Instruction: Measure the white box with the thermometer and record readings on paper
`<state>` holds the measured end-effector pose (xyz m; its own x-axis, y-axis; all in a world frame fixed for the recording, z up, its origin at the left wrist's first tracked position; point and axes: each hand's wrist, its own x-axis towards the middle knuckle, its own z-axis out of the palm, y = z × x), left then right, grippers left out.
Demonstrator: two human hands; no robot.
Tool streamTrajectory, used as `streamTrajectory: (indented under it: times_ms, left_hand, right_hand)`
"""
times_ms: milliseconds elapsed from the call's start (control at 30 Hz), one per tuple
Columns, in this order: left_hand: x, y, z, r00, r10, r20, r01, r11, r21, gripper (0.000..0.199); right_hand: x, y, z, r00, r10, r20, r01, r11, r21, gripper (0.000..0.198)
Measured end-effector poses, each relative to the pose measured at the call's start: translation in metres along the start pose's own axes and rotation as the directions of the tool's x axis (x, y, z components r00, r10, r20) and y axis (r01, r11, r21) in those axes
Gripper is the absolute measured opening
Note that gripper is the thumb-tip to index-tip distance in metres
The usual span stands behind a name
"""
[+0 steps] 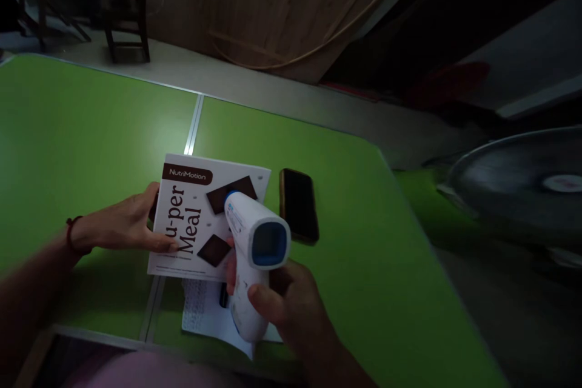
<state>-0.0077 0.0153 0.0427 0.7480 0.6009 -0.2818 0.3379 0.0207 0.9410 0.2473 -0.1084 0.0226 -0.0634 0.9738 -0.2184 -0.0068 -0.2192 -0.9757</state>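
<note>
Head, left grip [122, 221] holding box [195, 224], right grip [297, 297] clasping thermometer [248, 239], room before table edge [416, 218]

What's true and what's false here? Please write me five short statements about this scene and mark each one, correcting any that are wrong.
1. The right hand holds a white thermometer gun. True.
2. A phone lies on the green table. True.
3. The left hand is holding a cup. False: it holds a white box.
4. The word "NutriMotion" is printed on the white box. True.
5. The left wrist is bare. False: a dark red band goes around it.
</note>
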Motion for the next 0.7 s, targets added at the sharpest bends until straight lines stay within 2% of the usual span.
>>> streamTrajectory:
  times_ms: [333,467,567,700]
  left_hand:
    - [0.0,0.0,0.0,1.0,-0.012,-0.01,0.012,1.0,0.006,0.058]
    - [0.0,0.001,0.0,1.0,-0.011,0.008,0.011,1.0,-0.001,0.053]
    - [0.0,0.001,0.0,1.0,-0.015,0.012,0.014,1.0,0.008,0.051]
    - [0.0,0.001,-0.002,1.0,0.003,0.031,-0.003,1.0,0.001,0.048]
  right_hand:
    - [-0.001,-0.002,-0.002,0.999,0.018,0.045,-0.019,1.0,0.024,0.049]
    - [-0.004,-0.012,-0.025,0.985,0.083,0.15,-0.071,0.994,-0.078,0.052]
    - [-0.005,-0.025,-0.047,0.96,0.166,0.225,-0.11,0.964,-0.241,0.04]
    - [0.003,-0.035,-0.065,0.955,0.231,0.184,-0.16,0.928,-0.336,0.041]
